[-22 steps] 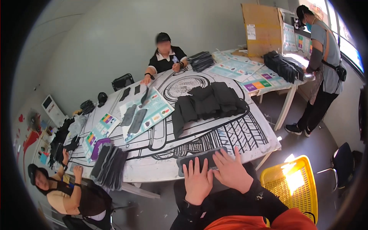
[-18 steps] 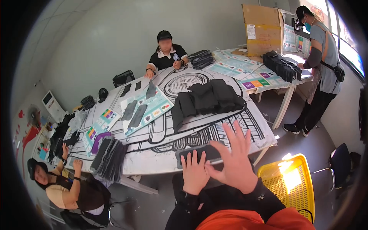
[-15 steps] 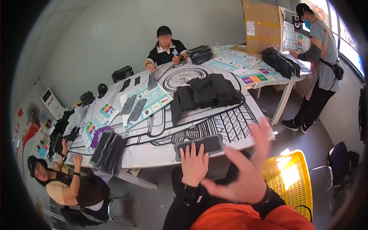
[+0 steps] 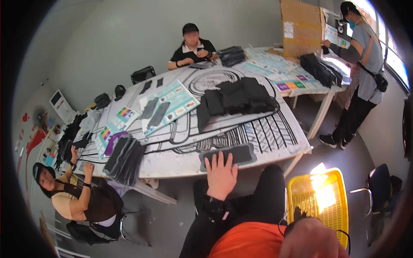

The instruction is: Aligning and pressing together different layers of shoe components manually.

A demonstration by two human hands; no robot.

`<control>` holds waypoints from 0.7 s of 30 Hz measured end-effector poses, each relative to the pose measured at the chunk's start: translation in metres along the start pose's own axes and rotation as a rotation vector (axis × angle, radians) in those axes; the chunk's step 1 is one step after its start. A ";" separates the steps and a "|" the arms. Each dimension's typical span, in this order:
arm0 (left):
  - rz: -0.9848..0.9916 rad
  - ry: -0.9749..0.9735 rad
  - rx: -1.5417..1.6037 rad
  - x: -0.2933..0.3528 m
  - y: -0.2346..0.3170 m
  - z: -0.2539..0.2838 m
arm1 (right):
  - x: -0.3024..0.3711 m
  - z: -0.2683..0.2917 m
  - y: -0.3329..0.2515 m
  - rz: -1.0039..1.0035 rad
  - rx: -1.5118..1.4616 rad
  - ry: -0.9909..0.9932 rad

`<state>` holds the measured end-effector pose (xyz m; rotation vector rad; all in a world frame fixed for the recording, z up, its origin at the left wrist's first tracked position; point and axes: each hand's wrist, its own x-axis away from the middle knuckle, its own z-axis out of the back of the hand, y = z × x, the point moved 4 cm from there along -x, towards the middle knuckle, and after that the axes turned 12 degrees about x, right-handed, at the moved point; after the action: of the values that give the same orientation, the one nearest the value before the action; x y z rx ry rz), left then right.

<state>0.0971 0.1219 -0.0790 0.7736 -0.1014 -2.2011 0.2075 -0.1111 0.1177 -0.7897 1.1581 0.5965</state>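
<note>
A flat dark grey padded piece (image 4: 228,155) lies at the near edge of the white table (image 4: 180,165), which bears a large black line drawing. My left hand (image 4: 220,176) rests flat at that edge, its spread fingertips touching the piece's near side. My right hand (image 4: 310,239) is off the table, low at the bottom right and close to the camera. It is blurred, and its fingers do not show. My dark trouser legs and orange top fill the lower middle.
A pile of black pieces (image 4: 236,99) sits mid-table, with a grey stack (image 4: 124,160) at left. A yellow basket (image 4: 320,200) stands on the floor to my right. One person sits opposite (image 4: 191,49), another at lower left (image 4: 77,195), and a third stands at right (image 4: 361,73).
My right hand has lifted off the dark grey piece and swung down to the lower right. My left hand has stayed on the piece.
</note>
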 end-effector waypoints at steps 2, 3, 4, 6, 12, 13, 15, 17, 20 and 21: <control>0.019 -0.024 0.001 0.005 0.001 -0.001 | -0.016 0.001 -0.003 -0.022 -0.044 -0.156; 0.020 -0.025 -0.013 0.003 0.001 0.000 | -0.015 0.011 0.000 -0.023 -0.009 -0.144; 0.021 -0.013 -0.016 0.004 0.000 0.000 | -0.015 0.018 0.002 -0.024 0.023 -0.133; 0.017 -0.023 -0.029 0.004 0.000 -0.004 | -0.019 0.011 0.001 -0.035 0.025 -0.119; 0.048 -0.056 -0.035 0.012 -0.012 0.001 | 0.026 0.028 0.014 -0.438 0.912 0.224; 0.048 -0.069 -0.022 0.011 -0.013 -0.001 | 0.039 0.029 0.020 -0.848 0.738 0.521; 0.041 -0.087 0.005 -0.001 -0.001 0.004 | 0.052 0.052 0.034 -0.835 0.940 0.650; 0.029 -0.021 0.032 -0.002 0.004 0.015 | 0.063 0.067 0.044 -0.892 1.320 0.547; 0.017 -0.050 0.006 -0.004 0.008 0.017 | 0.098 0.101 0.067 -0.943 1.523 0.486; 0.012 -0.062 -0.005 -0.003 0.008 0.013 | 0.114 0.113 0.076 -0.927 1.680 0.341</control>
<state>0.0962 0.1166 -0.0641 0.7003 -0.1305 -2.2135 0.2478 0.0268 0.0133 0.1557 1.0086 -1.2498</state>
